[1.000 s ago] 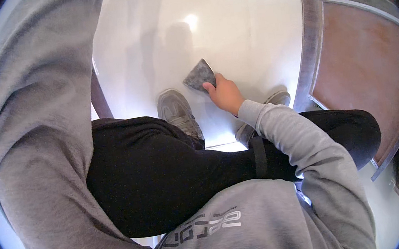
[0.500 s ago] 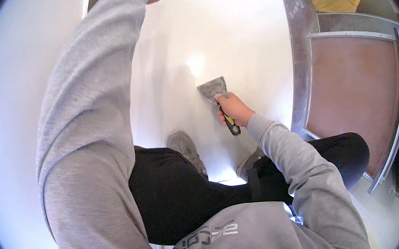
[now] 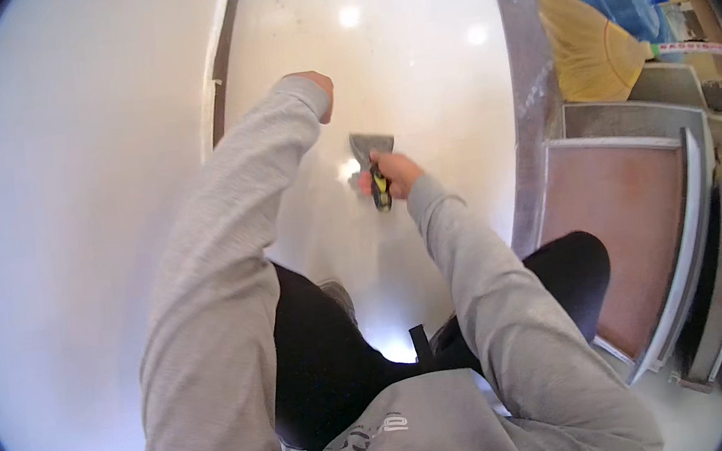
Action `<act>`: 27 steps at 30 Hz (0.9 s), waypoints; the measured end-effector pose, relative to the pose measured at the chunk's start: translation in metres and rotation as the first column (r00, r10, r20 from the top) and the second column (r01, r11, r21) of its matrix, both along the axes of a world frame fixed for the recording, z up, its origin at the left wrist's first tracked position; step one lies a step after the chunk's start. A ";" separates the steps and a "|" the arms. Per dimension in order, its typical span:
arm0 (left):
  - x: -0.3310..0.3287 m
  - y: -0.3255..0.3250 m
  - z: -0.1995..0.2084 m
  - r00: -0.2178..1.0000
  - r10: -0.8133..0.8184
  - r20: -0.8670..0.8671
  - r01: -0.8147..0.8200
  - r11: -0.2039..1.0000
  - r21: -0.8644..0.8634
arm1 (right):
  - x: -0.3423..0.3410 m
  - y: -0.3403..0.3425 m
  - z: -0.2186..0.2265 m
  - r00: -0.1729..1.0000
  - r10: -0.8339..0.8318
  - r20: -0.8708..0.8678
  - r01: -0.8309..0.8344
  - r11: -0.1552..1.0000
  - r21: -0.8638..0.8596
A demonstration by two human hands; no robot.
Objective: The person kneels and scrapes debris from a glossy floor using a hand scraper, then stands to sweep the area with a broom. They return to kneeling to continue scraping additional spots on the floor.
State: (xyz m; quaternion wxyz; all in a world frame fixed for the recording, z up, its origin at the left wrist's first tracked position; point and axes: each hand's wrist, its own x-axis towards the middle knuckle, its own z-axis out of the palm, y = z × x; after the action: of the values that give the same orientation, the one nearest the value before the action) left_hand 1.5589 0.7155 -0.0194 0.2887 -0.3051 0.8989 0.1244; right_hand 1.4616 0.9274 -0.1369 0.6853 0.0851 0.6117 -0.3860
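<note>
My right hand point(image 3: 400, 173) is wrapped around the black and yellow handle of a scraper point(image 3: 382, 189). Its wide grey metal blade points away from me, over the glossy pale floor point(image 3: 444, 252). I cannot tell whether the blade touches the floor. Farther off and to the left, my left hand point(image 3: 321, 93) hangs bent from its grey sleeve above the same floor. The fingers of that hand are mostly hidden, and nothing shows in it.
A pale wall point(image 3: 98, 184) rises on the left, with a dark strip point(image 3: 226, 58) at its foot. At the right stand a straw broom point(image 3: 590, 43), a blue water jug point(image 3: 620, 0) and a brown panel in a metal frame point(image 3: 615, 223). My black-clad knees spread below.
My left hand has come nearer and lower in view. My right hand has moved slightly left and forward with the scraper, its handle now more upright. The whole view has shifted too.
</note>
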 end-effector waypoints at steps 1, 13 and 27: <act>-0.005 0.008 0.014 1.000 0.029 0.004 -0.029 0.999 0.044 | 0.000 0.010 0.003 1.000 -0.013 0.007 0.012 0.995 0.099; 0.040 0.129 -0.159 0.138 0.964 0.227 -0.784 -0.034 0.620 | 0.025 -0.036 0.015 0.995 0.089 0.039 -0.088 0.996 -0.035; -0.009 0.161 -0.150 -0.220 0.956 0.195 -0.593 -0.289 0.751 | -0.059 -0.036 -0.006 0.935 0.337 -0.106 -0.330 0.941 0.077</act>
State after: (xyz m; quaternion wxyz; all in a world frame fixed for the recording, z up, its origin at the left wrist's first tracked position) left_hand 1.5501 0.8762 -0.1697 -0.0832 -0.6892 0.2907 0.6585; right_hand 1.4026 0.8917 -0.1429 0.7008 -0.0229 0.6676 -0.2504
